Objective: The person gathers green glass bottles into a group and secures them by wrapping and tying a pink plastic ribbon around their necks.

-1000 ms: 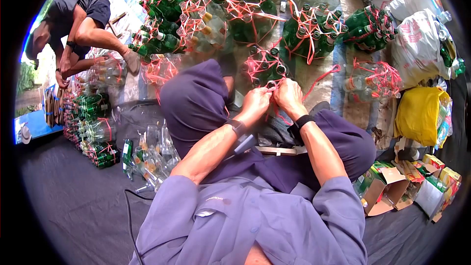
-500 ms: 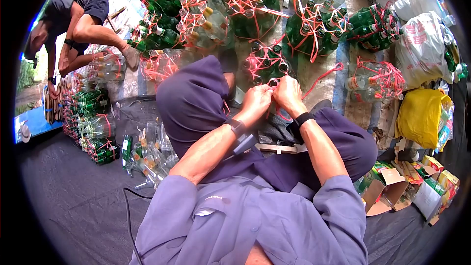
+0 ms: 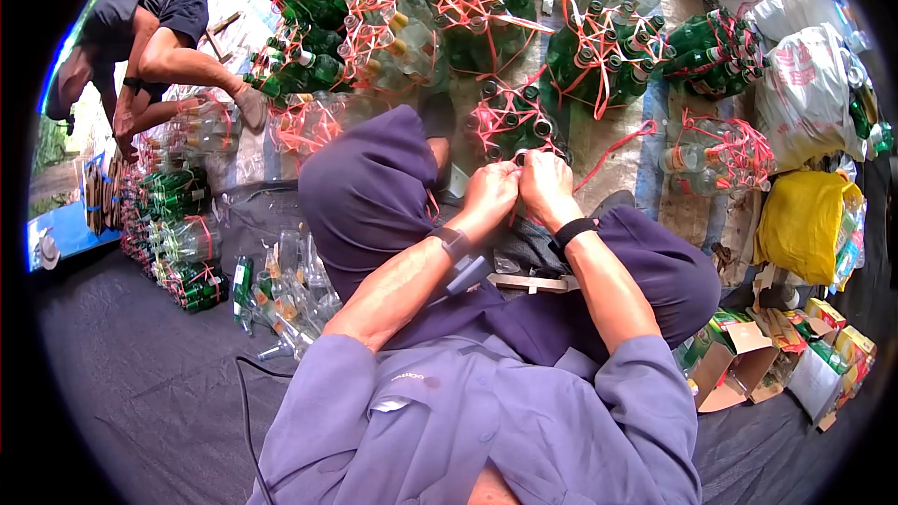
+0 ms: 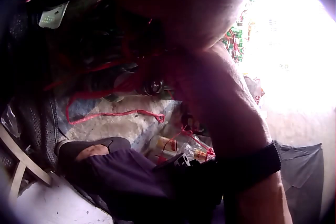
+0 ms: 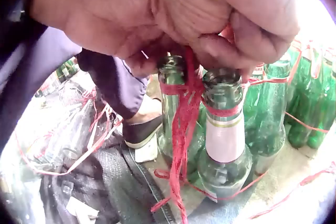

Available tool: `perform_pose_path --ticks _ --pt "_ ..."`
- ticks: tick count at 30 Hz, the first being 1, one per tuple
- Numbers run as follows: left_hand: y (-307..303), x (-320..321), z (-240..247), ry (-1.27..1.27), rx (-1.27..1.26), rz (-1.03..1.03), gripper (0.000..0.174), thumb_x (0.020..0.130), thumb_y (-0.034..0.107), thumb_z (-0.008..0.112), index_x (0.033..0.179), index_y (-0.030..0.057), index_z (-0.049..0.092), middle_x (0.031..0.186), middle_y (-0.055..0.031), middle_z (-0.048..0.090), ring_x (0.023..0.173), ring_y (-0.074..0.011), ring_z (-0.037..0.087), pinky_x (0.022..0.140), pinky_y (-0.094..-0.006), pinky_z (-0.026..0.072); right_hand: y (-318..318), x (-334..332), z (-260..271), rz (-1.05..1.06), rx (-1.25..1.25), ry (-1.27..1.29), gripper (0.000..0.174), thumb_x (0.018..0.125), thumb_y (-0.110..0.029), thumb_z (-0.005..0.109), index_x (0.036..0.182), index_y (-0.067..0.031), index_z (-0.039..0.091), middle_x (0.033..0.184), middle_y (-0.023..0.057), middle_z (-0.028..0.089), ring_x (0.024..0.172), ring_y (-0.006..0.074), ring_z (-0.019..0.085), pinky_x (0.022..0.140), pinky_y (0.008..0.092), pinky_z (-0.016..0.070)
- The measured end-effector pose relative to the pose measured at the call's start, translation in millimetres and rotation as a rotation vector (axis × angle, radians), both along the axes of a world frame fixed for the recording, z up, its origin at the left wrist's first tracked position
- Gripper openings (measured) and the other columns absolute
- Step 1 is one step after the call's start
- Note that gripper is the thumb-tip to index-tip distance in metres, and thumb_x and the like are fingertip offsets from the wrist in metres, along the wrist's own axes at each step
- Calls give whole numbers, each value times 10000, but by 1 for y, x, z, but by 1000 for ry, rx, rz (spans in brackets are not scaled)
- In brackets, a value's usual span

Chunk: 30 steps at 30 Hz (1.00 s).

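Observation:
In the head view my left hand [image 3: 491, 192] and right hand [image 3: 547, 185] meet at the near edge of a small bundle of green glass bottles [image 3: 513, 120]. Fingers of both hands are curled and pinch a red plastic strap [image 5: 181, 129] just over the bottle mouths. Seen from the right wrist, the strap is wound around the necks, and its loose ends hang down in front of a bottle with a white neck label [image 5: 224, 137]. The bottles stand upright. My fingertips partly hide the knotted part of the strap. The left wrist view is dark around the hands.
Strapped bundles of green bottles [image 3: 599, 61] and clear bottles [image 3: 716, 157] stand beyond. Loose clear bottles [image 3: 295, 290] lie at left. White sacks [image 3: 800, 84], a yellow bag [image 3: 806, 224] and cardboard boxes [image 3: 739, 365] line the right. Another person [image 3: 159, 47] bends over at far left.
My right hand has lifted slightly and its fingers have shifted over the bottle mouth. The left hand stays nearly in place. At far left, the other person's arms have moved.

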<state>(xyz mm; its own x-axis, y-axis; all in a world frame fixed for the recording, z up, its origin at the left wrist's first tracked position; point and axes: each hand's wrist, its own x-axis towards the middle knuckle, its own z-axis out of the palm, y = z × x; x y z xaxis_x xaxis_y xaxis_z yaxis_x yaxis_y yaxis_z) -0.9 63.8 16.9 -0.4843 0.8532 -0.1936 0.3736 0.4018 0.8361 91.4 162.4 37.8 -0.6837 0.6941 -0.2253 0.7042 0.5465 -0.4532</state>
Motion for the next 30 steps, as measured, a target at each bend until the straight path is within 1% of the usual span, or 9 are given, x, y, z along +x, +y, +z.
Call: perform_pose_path --ticks 9,12,14,19,22,24,25,27,30 --pt "1 0 -1 -11 -12 8 237 922 177 543 915 -2 698 858 -229 689 824 -391 690 729 -437 525 1 -1 -3 20 13 24 159 817 -161 646 853 -23 715 837 238 702 827 408 708 731 494 573" --pt "2 0 -6 -5 -33 11 242 922 186 562 885 -14 694 837 -227 686 778 -351 696 715 -419 518 6 -1 -1 -126 -86 11 167 809 -138 675 832 21 723 857 265 704 861 413 713 769 488 579" --pt "2 -1 -10 -18 -22 18 249 917 195 582 878 -20 700 801 -209 687 735 -298 693 701 -399 510 8 -1 -4 -135 -114 14 172 799 -136 689 842 27 726 871 272 703 871 420 711 773 490 579" --pt "1 -1 -7 -47 -23 30 246 908 203 592 893 -5 723 761 -186 692 724 -268 696 696 -386 515 18 1 -10 -173 -289 8 194 758 -126 736 829 55 731 858 286 700 871 425 712 777 485 579" --pt "2 -2 1 -39 -74 31 251 902 216 594 890 7 732 756 -182 693 724 -283 697 696 -390 520 22 4 -7 -141 -403 73 197 733 -113 755 760 78 716 763 266 700 774 384 732 718 456 591" --pt "3 -2 4 -17 -100 25 255 900 224 594 884 12 735 759 -184 693 726 -296 697 698 -396 523 22 7 -6 -193 -541 172 173 722 -91 674 664 72 682 614 224 654 580 290 688 572 416 544" --pt "3 -3 5 -7 -112 19 259 898 233 594 879 15 734 762 -185 693 729 -310 695 696 -403 522 22 8 -7 -195 -541 171 173 722 -91 674 664 72 682 614 224 654 580 290 688 572 416 544" --pt "3 -5 5 3 -125 10 263 897 241 595 873 18 734 765 -187 692 733 -325 693 695 -411 521 22 10 -9 -242 -765 190 152 752 -51 634 648 49 683 577 146 653 508 193 634 493 343 497" --pt "3 -6 5 19 -119 -1 264 894 247 600 861 19 729 769 -193 689 741 -341 690 694 -420 519 23 15 -12 -311 -920 172 153 793 -29 603 667 17 677 573 86 649 480 146 604 447 276 436"
